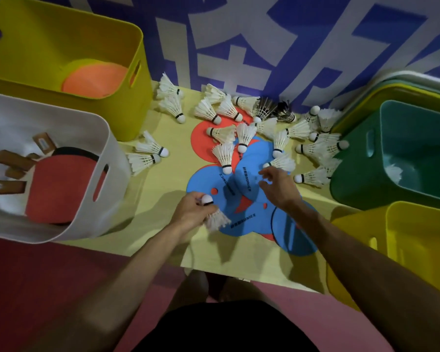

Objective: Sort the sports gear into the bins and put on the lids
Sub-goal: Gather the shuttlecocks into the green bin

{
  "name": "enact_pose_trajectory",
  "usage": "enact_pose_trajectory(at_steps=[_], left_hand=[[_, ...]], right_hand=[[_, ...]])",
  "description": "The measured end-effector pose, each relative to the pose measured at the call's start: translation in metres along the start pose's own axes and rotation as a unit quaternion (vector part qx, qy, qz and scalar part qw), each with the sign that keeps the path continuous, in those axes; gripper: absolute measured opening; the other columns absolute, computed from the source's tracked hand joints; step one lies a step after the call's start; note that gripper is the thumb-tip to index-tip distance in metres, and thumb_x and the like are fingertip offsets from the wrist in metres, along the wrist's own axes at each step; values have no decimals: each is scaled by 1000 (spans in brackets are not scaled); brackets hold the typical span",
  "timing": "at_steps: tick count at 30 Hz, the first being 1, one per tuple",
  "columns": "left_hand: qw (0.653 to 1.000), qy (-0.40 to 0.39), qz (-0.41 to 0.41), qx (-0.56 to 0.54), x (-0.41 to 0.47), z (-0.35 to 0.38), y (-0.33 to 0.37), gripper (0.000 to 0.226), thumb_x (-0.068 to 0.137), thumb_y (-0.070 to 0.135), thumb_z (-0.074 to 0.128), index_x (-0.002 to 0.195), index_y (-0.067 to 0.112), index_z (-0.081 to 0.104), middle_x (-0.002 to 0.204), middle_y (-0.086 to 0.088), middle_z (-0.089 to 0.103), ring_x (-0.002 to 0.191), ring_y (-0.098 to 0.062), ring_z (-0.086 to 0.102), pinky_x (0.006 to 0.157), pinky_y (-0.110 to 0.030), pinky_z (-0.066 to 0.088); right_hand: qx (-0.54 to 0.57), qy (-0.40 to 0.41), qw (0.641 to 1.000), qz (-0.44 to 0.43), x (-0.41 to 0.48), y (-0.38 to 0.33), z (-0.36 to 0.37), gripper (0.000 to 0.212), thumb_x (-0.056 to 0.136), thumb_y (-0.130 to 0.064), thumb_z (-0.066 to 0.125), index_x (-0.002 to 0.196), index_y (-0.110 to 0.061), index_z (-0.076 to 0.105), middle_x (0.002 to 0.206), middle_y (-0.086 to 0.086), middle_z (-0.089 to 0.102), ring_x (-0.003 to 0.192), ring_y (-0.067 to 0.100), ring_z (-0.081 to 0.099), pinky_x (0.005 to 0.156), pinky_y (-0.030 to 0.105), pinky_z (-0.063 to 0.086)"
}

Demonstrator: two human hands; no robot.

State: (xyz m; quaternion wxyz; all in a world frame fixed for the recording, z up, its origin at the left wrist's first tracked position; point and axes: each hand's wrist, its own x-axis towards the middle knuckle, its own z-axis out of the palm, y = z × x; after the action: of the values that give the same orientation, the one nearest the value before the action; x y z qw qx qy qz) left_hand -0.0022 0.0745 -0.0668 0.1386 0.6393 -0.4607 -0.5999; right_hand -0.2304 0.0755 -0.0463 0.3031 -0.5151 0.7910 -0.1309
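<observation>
On yellow matting [163,189], left hand [191,212] grips a shuttlecock [216,219]; right hand [277,185] hangs loosely spread.

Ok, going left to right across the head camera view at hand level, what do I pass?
White bin holding table tennis paddles → left hand gripping a shuttlecock → right hand, fingers loosely spread above the blue discs → green bin.
</observation>
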Motion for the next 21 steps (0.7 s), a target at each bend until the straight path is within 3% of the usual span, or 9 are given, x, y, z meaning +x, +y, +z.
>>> enact_pose_trajectory(at_steps=[3, 7, 10, 13, 17, 21], left_hand=[[991, 14, 4, -136, 0, -4, 25, 29, 79, 16, 76, 103, 5, 63, 95, -11, 69, 76, -15, 66, 58, -19, 53], [981, 21, 20, -192, -3, -15, 40, 33, 80, 20, 76, 104, 3, 63, 91, -9, 69, 77, -17, 67, 74, -27, 57], [981, 48, 28, -184, -2, -22, 39, 31, 80, 23, 75, 100, 3, 63, 81, -9, 67, 64, -15, 63, 65, -26, 52], [969, 64, 19, -239, -3, -24, 34, 27, 81, 18, 74, 97, 2, 60, 83, -15, 65, 65, -19, 60, 59, -20, 53], [938, 64, -10, -340, -9, -23, 34, 22, 80, 8, 74, 94, 1, 59, 98, -20, 65, 85, -26, 68, 75, -26, 59], [915, 33, -9, -402, -23, -14, 50, 24, 80, -2, 70, 103, -2, 64, 98, -16, 71, 87, -21, 71, 82, -28, 58]], right_hand=[[-58, 21, 997, -45, 23, 2, -3, 38, 89, -11, 58, 126, -6, 54, 127, 18, 52, 119, 31, 47, 93, 28, 36], [-161, 9, 984, -75, 40, 11, -1, 50, 90, -14, 53, 137, -7, 41, 136, 18, 40, 129, 32, 34, 107, 40, 32], [-296, -8, 953, -70, 50, 21, -2, 50, 89, -17, 53, 137, -10, 39, 136, 13, 40, 130, 30, 33, 113, 43, 26], [-364, -13, 928, -76, 56, 31, -6, 47, 87, -16, 54, 131, -12, 42, 133, 12, 43, 126, 29, 36, 111, 43, 29], [-397, -15, 913, -90, 59, 35, -12, 44, 86, -7, 49, 129, -14, 41, 131, 9, 43, 122, 28, 40, 102, 41, 37], [-454, -36, 888, -71, 65, 34, -19, 42, 92, -20, 50, 132, -15, 39, 133, 8, 44, 124, 28, 38, 104, 43, 33]])
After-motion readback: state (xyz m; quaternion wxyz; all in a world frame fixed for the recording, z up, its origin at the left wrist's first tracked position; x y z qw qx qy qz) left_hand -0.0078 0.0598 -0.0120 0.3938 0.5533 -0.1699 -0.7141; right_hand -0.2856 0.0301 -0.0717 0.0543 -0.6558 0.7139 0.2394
